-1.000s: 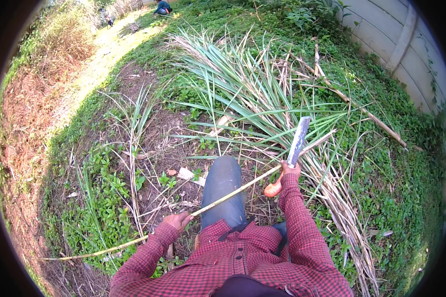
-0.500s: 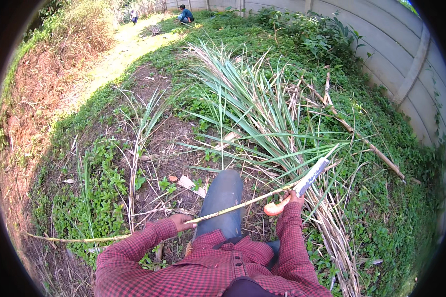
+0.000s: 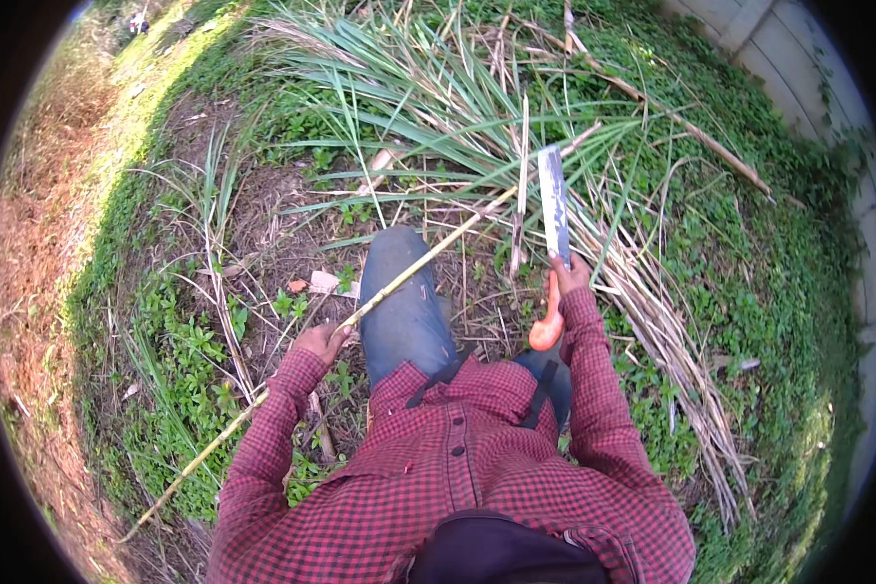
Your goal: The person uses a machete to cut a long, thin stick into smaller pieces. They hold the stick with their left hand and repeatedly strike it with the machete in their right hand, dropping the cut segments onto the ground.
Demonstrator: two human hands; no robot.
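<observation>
My left hand [image 3: 321, 341] grips a long yellow cane stalk [image 3: 414, 268] that runs from the lower left up across my blue-trousered knee [image 3: 407, 302] toward the pile of leaves. My right hand [image 3: 566, 277] holds a machete [image 3: 553, 200] with an orange handle, its grey blade pointing up and away from me over the cut leaves. The blade tip is near the far end of the stalk. Both sleeves are red and black check.
A heap of long green and dry cane leaves [image 3: 477, 117] lies ahead. Dry stalks [image 3: 672, 331] trail to the right. Low green weeds [image 3: 175, 341] cover the ground on both sides. A grey wall [image 3: 798, 58] borders the upper right. A bare dirt path [image 3: 29, 243] runs on the left.
The machete has swung from leaning right to pointing almost straight up. The stalk's far end has risen and the view has tilted down and closer to the leaf pile.
</observation>
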